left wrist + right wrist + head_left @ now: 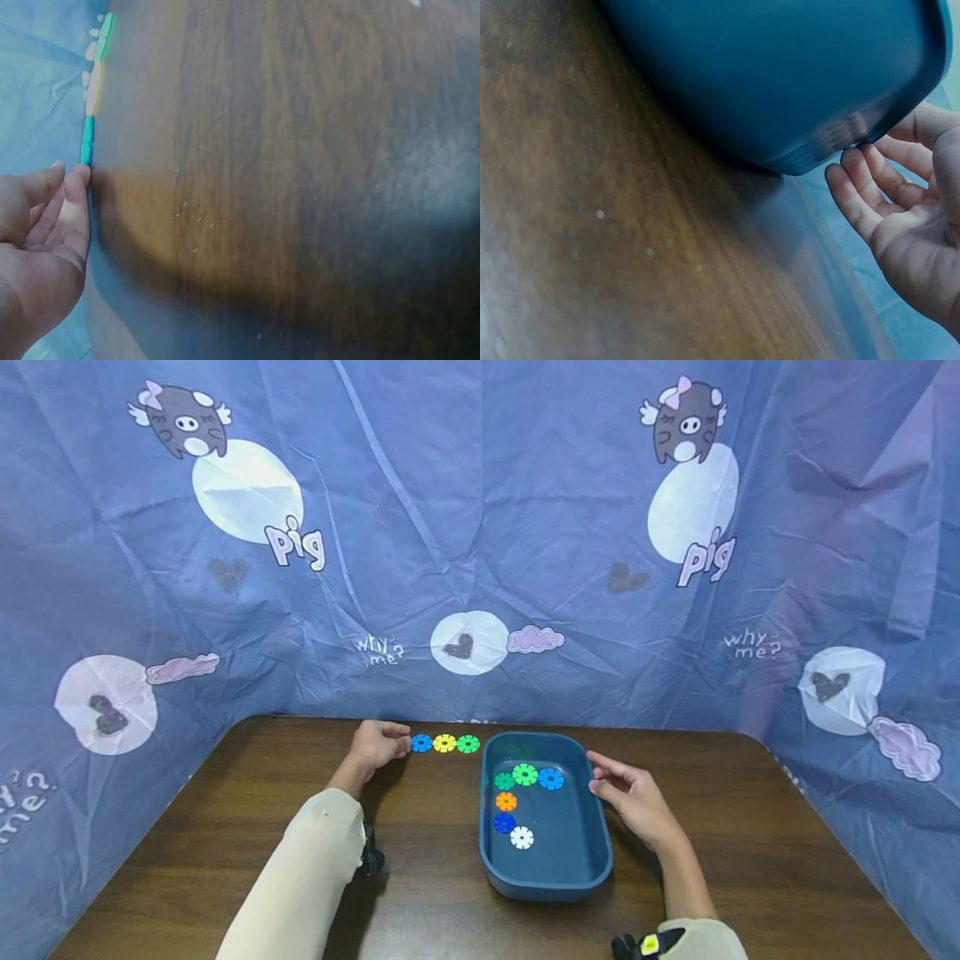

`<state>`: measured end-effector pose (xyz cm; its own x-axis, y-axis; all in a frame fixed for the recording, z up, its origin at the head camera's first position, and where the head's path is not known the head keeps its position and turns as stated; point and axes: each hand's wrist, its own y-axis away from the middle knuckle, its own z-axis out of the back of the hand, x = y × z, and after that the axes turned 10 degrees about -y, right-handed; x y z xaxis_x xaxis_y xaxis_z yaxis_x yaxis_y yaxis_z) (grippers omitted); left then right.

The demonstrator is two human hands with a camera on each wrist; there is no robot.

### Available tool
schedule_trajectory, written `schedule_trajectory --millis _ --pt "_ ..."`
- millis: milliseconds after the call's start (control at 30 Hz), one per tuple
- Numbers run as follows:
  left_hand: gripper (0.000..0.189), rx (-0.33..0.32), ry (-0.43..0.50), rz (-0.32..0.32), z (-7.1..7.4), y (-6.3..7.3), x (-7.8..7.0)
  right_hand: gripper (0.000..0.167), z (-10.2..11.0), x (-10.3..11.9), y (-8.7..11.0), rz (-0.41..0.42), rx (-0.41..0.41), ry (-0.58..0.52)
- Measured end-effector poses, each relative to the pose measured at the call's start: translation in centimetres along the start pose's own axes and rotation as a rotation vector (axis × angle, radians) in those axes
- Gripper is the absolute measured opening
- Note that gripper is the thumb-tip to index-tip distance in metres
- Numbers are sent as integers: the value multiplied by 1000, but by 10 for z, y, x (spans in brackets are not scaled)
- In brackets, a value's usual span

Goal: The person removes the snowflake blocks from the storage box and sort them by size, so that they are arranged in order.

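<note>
My left hand (379,745) is at the back of the table, its fingertips right at the left edge of a light-blue notched disc (422,743). That disc heads a row with a yellow disc (445,743) and a green disc (468,744), all lying flat. In the left wrist view the row shows edge-on beyond the fingertips of the left hand (56,225). On the other side, my right hand (633,797) touches the right wall of a dark-blue plastic bin (546,892) near its far corner. Its fingers extend against the bin's outside in the right wrist view.
Inside the bin lie several notched discs, among them a bright-green disc (525,774), an orange disc (506,802) and a white disc (522,837). A brown wooden table (420,893) carries everything. Behind it hangs a blue printed curtain (480,527).
</note>
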<state>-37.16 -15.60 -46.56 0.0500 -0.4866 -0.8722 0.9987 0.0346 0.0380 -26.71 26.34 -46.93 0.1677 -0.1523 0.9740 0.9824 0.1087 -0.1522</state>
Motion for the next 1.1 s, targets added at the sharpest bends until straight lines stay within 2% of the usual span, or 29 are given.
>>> schedule_trajectory --millis 200,400,667,900,1100 --pt "26 24 6 -36 2 0 -6 45 0 1 0 -4 -2 7" --pt "26 45 -49 -113 -4 0 -32 46 -1 2 0 -10 -9 5" --pt "22 85 -120 -259 -24 5 -68 45 0 2 1 -7 -6 15" --pt "17 116 -232 -401 -43 19 -97 46 -1 2 2 -14 0 4" --pt "13 181 -275 -476 -60 30 -114 45 0 2 1 -12 -2 4"
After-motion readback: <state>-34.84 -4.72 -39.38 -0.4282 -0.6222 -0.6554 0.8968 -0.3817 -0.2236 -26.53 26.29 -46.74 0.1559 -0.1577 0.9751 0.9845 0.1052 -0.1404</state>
